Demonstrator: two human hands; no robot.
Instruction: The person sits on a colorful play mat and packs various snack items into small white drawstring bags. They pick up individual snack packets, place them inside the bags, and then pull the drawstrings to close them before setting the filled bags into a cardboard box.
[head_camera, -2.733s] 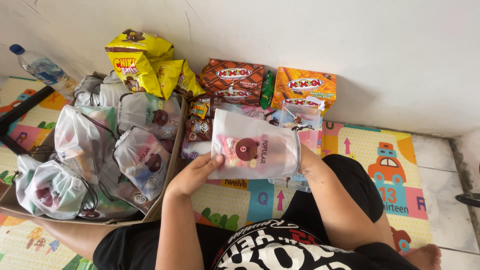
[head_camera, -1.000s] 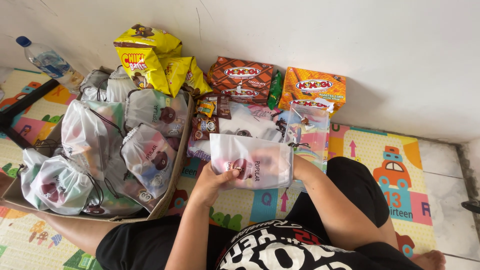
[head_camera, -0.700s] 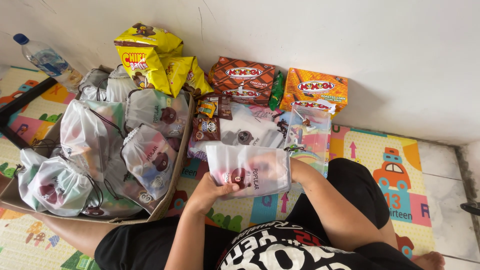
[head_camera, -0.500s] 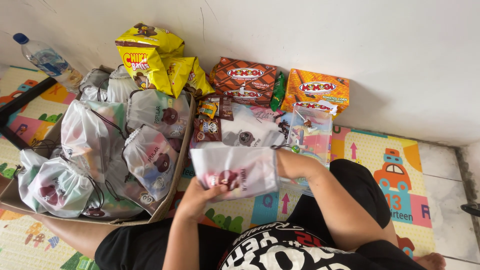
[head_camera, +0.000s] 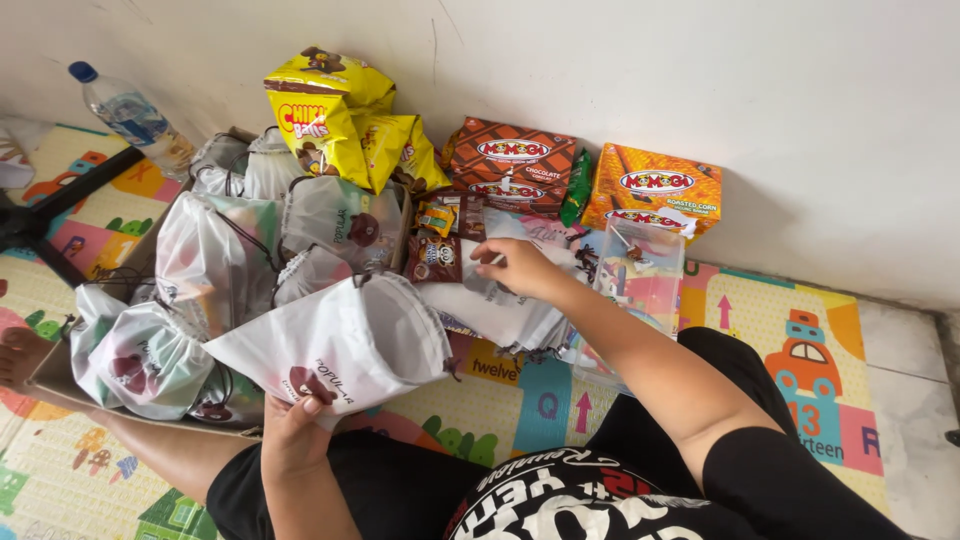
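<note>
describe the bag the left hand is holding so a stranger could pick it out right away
Start at the cardboard box of filled white bags on the play mat. Beside it, above the lap, the left hand grips one white drawstring bag by its bottom. It alone lies on its side, mouth toward the right hand, outside the box.

My left hand (head_camera: 293, 440) gripping a white drawstring bag (head_camera: 340, 343), my right hand (head_camera: 515, 268) out on flat white bags (head_camera: 505, 310) — snack boxes (head_camera: 580, 175) behind, against the wall.
</note>
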